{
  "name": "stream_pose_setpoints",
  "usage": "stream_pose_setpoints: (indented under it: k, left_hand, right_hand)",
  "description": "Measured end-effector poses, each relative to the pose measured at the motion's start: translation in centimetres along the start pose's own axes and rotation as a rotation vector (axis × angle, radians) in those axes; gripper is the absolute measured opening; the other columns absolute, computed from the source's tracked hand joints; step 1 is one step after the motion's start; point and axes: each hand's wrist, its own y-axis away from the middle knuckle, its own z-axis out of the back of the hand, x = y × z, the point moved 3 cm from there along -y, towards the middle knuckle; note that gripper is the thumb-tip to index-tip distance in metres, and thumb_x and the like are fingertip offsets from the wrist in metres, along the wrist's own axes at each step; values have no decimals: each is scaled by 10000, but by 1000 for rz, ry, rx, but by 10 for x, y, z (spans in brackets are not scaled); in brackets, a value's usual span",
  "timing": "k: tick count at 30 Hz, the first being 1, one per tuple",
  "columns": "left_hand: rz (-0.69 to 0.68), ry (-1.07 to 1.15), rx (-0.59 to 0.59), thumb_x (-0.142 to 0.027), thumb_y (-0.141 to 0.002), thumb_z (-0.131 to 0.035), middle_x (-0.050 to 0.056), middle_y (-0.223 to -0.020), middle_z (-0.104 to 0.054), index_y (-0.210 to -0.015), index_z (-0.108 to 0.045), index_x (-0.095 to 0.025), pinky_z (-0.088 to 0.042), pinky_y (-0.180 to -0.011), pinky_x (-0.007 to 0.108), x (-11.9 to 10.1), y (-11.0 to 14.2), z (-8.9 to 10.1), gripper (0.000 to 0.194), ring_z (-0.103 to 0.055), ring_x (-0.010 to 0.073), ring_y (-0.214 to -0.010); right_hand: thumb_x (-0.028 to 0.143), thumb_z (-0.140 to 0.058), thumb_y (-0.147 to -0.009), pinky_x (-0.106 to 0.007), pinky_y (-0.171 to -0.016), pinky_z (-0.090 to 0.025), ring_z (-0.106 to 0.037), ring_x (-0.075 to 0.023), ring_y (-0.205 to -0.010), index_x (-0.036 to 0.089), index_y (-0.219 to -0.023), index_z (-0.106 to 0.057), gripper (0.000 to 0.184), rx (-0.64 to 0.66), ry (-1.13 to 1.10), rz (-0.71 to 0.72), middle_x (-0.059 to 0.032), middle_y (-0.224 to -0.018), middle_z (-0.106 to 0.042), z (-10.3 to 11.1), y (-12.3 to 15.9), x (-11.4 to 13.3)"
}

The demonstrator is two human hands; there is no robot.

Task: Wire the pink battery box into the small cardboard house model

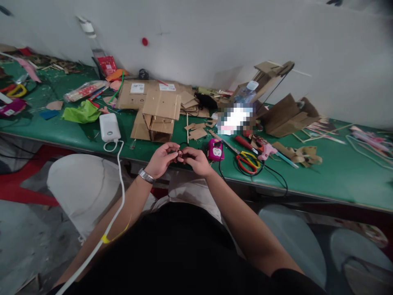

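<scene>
My left hand, with a metal watch on its wrist, meets my right hand at the front edge of the green table. The fingertips of both hands are pinched together around something small and dark that I cannot make out. Just behind them stands a cardboard box structure with open compartments. To the right of my right hand sits a purple power socket block with a black cord. Small cardboard pieces lie beyond my fingers.
A white power bank with a white cable lies left. Scissors, a pink glue gun and a cardboard bag-like piece are right. A water bottle stands near the wall. Grey stools are below the table.
</scene>
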Motion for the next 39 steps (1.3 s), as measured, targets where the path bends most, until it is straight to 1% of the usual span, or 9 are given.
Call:
stream_pose_setpoints:
  k: [3, 6, 9, 14, 19, 23, 29, 36, 39]
  left_hand:
    - [-9, -47, -1, -236, -795, -857, 26, -952, -716, -1095, -674, -164, -541, -690, 250, 0, 0, 0, 359, -730, 123, -733]
    - [-19, -72, 4, -235, -803, -853, 32, -971, -720, -1097, -682, -166, -546, -695, 252, 0, 0, 0, 347, -721, 120, -738]
    - [-28, -78, 27, -246, -810, -853, 29, -980, -716, -1096, -681, -169, -552, -700, 254, -1, 1, 0, 343, -725, 119, -731]
    - [-27, -43, 35, -249, -799, -862, 13, -954, -693, -1089, -677, -166, -578, -720, 264, 1, 0, 0, 354, -725, 112, -713]
    - [-34, -23, -18, -241, -772, -867, 5, -937, -686, -1056, -679, -166, -570, -693, 247, 2, -2, 1, 349, -703, 95, -686]
    - [-34, -11, -55, -232, -759, -862, 13, -933, -689, -1048, -679, -170, -563, -700, 247, 3, -1, 1, 347, -703, 112, -748]
    - [-53, 10, -92, -234, -750, -862, 21, -970, -683, -1020, -679, -185, -580, -787, 267, 5, -2, 1, 329, -664, 137, -902]
    - [-64, -17, -119, -222, -760, -842, 25, -972, -683, -1011, -689, -185, -562, -796, 257, 5, -2, 1, 296, -649, 138, -914]
    - [-92, -49, -105, -240, -773, -825, 27, -969, -675, -976, -683, -177, -564, -774, 262, 5, -1, 0, 255, -647, 141, -891]
  right_hand:
    - [476, -759, -867, -306, -693, -546, -631, -154, -706, 190, -900, -753, 289, 57, -132, -73, -41, -884, -721, 3, 0, 2]
    - [545, -807, -846, -297, -680, -538, -617, -150, -685, 184, -850, -743, 366, 64, -165, -109, -34, -809, -723, 2, -1, 4]
    - [568, -822, -843, -279, -656, -512, -597, -135, -652, 183, -812, -714, 401, 60, -183, -115, -19, -752, -712, 1, -2, 4]
    - [599, -800, -861, -272, -663, -486, -584, -127, -650, 180, -828, -696, 432, 77, -156, -93, -9, -746, -692, 2, -2, 4]
    - [657, -770, -862, -278, -652, -490, -577, -132, -651, 187, -849, -685, 478, 60, -104, -76, -22, -779, -695, 3, -1, 5]
    - [667, -768, -857, -282, -646, -504, -586, -131, -642, 196, -885, -664, 483, 23, -128, -75, -35, -832, -713, 3, -1, 2]
    - [710, -752, -842, -275, -623, -476, -561, -124, -622, 206, -858, -641, 516, -60, -82, -69, 5, -769, -606, 6, -1, -1]
    - [702, -752, -846, -272, -616, -464, -547, -119, -610, 202, -858, -651, 510, -58, -98, -68, 11, -758, -593, 5, -1, 1]
    - [713, -748, -842, -273, -610, -466, -548, -125, -610, 206, -854, -654, 516, -76, -79, -78, 8, -746, -604, 6, -1, 0]
